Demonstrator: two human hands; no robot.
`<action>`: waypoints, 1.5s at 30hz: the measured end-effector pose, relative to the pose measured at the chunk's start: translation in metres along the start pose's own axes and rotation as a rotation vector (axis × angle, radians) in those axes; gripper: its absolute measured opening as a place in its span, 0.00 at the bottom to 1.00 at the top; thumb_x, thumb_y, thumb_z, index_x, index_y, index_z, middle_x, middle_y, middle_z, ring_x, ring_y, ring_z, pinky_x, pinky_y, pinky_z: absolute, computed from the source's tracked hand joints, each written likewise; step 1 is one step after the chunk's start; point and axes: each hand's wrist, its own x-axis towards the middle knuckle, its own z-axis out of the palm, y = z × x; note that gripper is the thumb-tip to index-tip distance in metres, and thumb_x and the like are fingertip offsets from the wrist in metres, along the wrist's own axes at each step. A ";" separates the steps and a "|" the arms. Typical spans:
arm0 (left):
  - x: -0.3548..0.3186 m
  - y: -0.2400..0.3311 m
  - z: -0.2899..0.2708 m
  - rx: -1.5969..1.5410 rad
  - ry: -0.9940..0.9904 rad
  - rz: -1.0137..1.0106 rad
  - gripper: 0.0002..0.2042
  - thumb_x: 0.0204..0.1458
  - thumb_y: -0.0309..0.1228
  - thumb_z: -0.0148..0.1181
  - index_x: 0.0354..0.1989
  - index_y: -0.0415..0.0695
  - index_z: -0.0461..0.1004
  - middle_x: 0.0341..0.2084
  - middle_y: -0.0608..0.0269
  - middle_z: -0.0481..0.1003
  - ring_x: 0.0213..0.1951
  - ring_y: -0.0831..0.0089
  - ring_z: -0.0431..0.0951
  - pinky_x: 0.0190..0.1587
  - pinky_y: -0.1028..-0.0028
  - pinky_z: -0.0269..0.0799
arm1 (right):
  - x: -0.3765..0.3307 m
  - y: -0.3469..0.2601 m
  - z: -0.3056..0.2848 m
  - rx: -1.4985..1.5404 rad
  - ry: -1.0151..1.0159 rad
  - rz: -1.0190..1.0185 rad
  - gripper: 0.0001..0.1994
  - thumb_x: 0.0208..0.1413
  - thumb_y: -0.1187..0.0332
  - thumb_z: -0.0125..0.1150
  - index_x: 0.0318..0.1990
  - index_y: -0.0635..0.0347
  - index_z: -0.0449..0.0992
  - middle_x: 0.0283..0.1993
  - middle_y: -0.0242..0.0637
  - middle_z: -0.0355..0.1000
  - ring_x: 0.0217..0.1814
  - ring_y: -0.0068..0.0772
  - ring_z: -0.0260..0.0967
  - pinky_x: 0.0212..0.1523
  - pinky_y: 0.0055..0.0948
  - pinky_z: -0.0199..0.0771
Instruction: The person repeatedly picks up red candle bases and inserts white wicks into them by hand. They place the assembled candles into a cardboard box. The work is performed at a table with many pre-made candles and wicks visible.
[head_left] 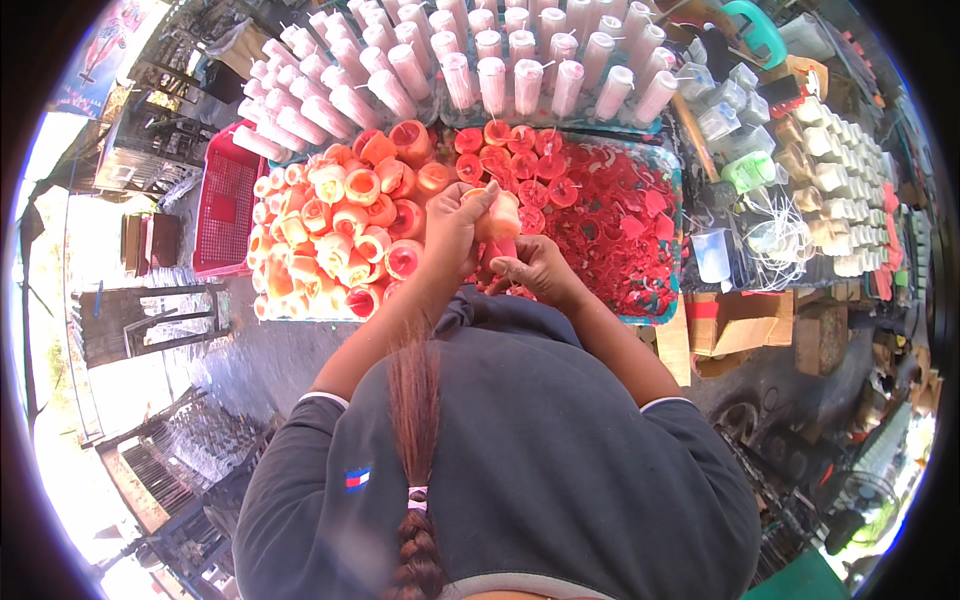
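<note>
My left hand is closed round the upper side of a peach-coloured, cup-like rubber mould. From below, my right hand pinches the mould's lower end, where a pinkish-red part shows between the fingers. Whether that part is wax or the mould's own end, I cannot tell. To the left lies a heap of peach moulds, some shaped like roses and some with red inside. Just beyond my hands stand several round red candles with wicks. Red wax scraps cover the right tray.
Rows of pale pink-white pillar candles stand at the back. A red plastic crate is at the left. On the right are clear plastic cups, a tangle of white string, rows of cream blocks and an open cardboard box.
</note>
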 end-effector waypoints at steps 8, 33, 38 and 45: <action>0.024 0.008 -0.001 -0.160 0.177 -0.080 0.09 0.53 0.26 0.58 0.25 0.42 0.65 0.22 0.62 0.72 0.24 0.74 0.75 0.27 0.74 0.74 | 0.010 -0.006 0.007 0.080 0.103 0.041 0.15 0.57 0.60 0.57 0.38 0.65 0.74 0.32 0.41 0.75 0.31 0.30 0.74 0.33 0.31 0.78; 0.070 0.095 -0.089 0.686 0.332 0.425 0.16 0.54 0.41 0.59 0.19 0.45 0.67 0.16 0.70 0.70 0.19 0.85 0.69 0.19 0.83 0.63 | -0.024 -0.025 -0.088 -1.069 0.625 0.187 0.26 0.44 0.44 0.64 0.39 0.59 0.78 0.35 0.41 0.76 0.38 0.36 0.74 0.39 0.35 0.71; 0.048 0.041 -0.098 1.440 0.160 0.299 0.17 0.47 0.44 0.63 0.22 0.42 0.71 0.13 0.65 0.69 0.19 0.68 0.70 0.26 0.69 0.66 | -0.029 -0.017 -0.178 -1.784 0.945 0.402 0.25 0.42 0.45 0.64 0.41 0.55 0.75 0.42 0.41 0.73 0.49 0.45 0.67 0.44 0.39 0.70; 0.038 0.014 -0.094 1.776 0.124 0.683 0.18 0.45 0.40 0.63 0.40 0.44 0.70 0.41 0.58 0.71 0.47 0.60 0.68 0.51 0.62 0.63 | 0.011 -0.008 -0.154 -1.712 0.619 -0.009 0.30 0.37 0.62 0.68 0.52 0.56 0.67 0.54 0.42 0.65 0.56 0.46 0.63 0.50 0.41 0.69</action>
